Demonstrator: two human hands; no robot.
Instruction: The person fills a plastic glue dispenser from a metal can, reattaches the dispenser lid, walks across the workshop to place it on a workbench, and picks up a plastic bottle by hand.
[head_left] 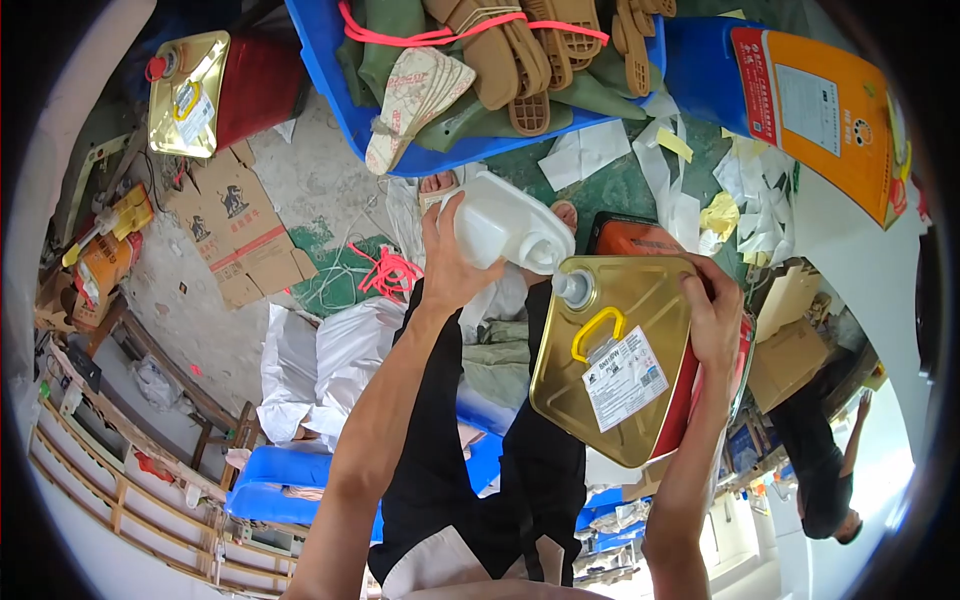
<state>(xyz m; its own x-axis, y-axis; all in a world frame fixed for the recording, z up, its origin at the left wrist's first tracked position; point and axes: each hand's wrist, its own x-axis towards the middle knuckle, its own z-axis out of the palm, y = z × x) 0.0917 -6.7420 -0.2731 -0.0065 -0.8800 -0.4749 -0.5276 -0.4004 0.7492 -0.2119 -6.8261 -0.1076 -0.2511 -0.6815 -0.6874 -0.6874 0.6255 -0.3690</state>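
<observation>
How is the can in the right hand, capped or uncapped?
It looks uncapped: the held can shows a bare pale spout, while the other can wears a red cap.

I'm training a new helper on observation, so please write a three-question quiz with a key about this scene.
1. Which hand holds the white jug, and which holds the gold-topped can?
2. The handle on that can is: a) blue, b) yellow, c) black?
3. Fill in the missing word: brown soles sit in a ____ bin.

Key:
1. The left hand holds the jug; the right hand holds the can.
2. b
3. blue
</observation>
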